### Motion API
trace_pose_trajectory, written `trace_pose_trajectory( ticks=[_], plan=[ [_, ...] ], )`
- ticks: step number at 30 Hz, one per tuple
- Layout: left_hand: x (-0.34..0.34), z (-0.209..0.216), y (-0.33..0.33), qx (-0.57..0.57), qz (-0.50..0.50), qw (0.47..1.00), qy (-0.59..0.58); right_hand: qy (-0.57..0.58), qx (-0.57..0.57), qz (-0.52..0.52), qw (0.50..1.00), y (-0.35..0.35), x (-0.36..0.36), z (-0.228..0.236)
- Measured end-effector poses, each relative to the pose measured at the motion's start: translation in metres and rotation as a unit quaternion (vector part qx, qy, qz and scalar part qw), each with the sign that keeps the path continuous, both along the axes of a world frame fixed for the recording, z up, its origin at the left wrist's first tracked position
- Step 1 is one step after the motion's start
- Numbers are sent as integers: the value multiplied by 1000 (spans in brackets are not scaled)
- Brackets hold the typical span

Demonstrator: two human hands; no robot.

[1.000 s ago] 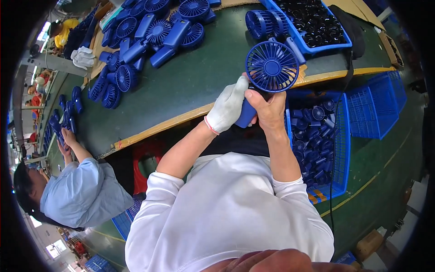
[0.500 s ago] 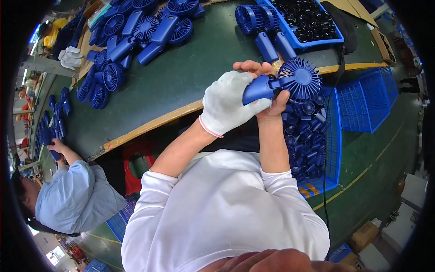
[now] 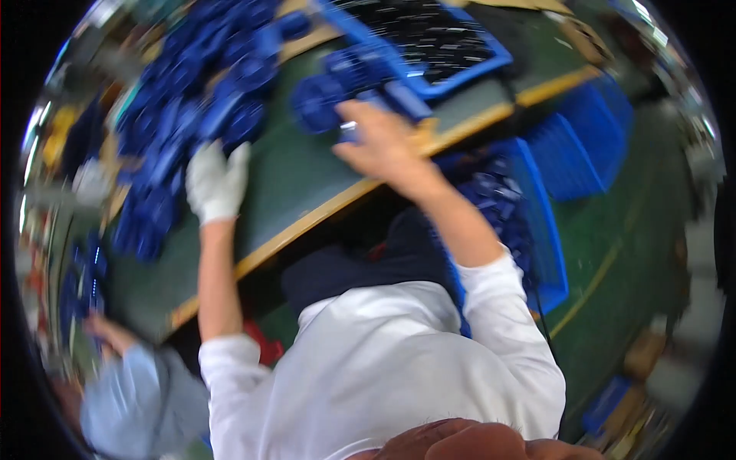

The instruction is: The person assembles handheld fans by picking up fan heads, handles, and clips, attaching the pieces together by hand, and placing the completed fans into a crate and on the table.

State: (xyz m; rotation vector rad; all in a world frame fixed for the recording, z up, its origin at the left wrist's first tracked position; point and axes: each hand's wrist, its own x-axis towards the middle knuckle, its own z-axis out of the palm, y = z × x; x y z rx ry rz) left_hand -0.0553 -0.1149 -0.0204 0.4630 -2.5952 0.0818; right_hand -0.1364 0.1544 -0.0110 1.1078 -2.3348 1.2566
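Observation:
The picture is blurred by motion. My left hand (image 3: 217, 182), in a white glove, is stretched out over the green table (image 3: 299, 180) with its fingers apart, at the edge of a pile of blue hand-held fans (image 3: 192, 115). My bare right hand (image 3: 383, 142) reaches forward to a small group of blue fans (image 3: 330, 100) lying beside a blue tray (image 3: 491, 57). Its fingertips touch one of those fans; the blur hides whether they grip it.
The blue tray holds several small black parts. Below the table's wooden edge (image 3: 322, 211), a blue crate (image 3: 548, 253) with blue parts sits by my right side, with a blue basket (image 3: 583, 146) beyond it. A co-worker in light blue (image 3: 130, 402) sits at lower left.
Both hands held one blue fan in front of my chest. Now they have parted: the gloved left hand went to the pile at left, the right hand out toward the tray.

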Motion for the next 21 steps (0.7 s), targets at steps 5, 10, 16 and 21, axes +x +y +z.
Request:
trace_pose_trajectory(
  ticks=[5, 10, 16, 21],
  plan=[
    [-24, -4, -32, -69, -1, 990, -121, 216, 204, -195, 935, -40, -21, -13],
    [-50, -8, -22, -33, -2, 992, -118, 260, 104, -201, 939, -7, -48, 12],
    [-46, -5, -58, 157, -32, 969, -186, 137, 184, -291, 929, 52, -139, 31],
    [-20, 19, -44, 223, -57, 951, -208, -32, 298, -216, 929, 60, -177, 21]
  ],
)
